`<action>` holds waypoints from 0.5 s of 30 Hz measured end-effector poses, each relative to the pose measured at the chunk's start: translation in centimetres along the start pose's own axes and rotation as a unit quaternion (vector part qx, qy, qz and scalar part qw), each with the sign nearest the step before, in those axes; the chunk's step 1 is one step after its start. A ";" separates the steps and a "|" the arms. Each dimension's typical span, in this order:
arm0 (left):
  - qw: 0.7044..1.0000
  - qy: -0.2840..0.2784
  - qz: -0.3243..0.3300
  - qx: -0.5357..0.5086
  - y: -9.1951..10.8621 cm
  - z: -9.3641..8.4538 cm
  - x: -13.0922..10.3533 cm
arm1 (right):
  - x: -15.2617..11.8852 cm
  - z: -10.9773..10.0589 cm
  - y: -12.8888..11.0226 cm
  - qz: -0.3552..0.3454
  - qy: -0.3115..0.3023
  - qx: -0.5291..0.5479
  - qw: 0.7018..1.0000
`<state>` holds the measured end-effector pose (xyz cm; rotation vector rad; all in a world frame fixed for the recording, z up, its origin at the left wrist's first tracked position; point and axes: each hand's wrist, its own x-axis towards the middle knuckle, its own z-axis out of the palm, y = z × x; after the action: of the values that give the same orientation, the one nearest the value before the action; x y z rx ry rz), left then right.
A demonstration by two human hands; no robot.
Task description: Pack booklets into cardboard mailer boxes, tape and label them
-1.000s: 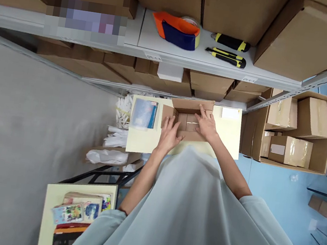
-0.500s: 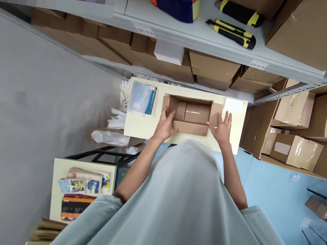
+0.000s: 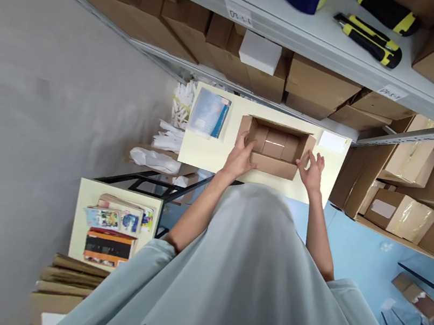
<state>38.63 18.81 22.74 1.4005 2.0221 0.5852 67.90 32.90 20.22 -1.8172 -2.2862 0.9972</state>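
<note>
An open cardboard box (image 3: 275, 166) with nothing visible inside lies on a cream table (image 3: 198, 151). My left hand (image 3: 239, 158) grips its left end, thumb at the front corner and fingers at the left flap. At the right end, my right hand (image 3: 310, 171) pinches the right flap between thumb and fingers. A blue book and a translucent sleeve (image 3: 208, 115) lie on the table to the left of the box. The white label sheet (image 3: 333, 142) sits at the table's right back corner.
Above the table, a grey shelf (image 3: 270, 21) holds cutters (image 3: 368, 39) and boxes. To the right stands a large carton (image 3: 354, 188) with smaller boxes in it. A side table (image 3: 82, 218) with books is at lower left, near stacked cardboard (image 3: 69, 276).
The view has shifted and tilted, so the table appears slanted. The box's side flaps stand more upright, and my right hand's fingers have closed on the right flap.
</note>
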 end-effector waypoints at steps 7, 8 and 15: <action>0.991 0.058 0.027 -0.114 -3.0 -5.6 -1.5 | -6.2 -1.5 -9.4 -0.049 0.158 -0.027 0.986; 0.989 0.082 0.018 -0.123 -4.7 -7.0 -1.6 | -7.1 -1.1 -11.8 -0.070 0.161 -0.012 0.984; 0.978 0.134 -0.145 -0.065 -20.3 -12.7 1.8 | -4.8 13.7 -28.7 -0.126 -0.095 0.213 0.964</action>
<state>15.71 13.28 18.13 0.9672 2.2991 0.7935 39.08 19.66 25.67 -1.2785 -2.1074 1.5213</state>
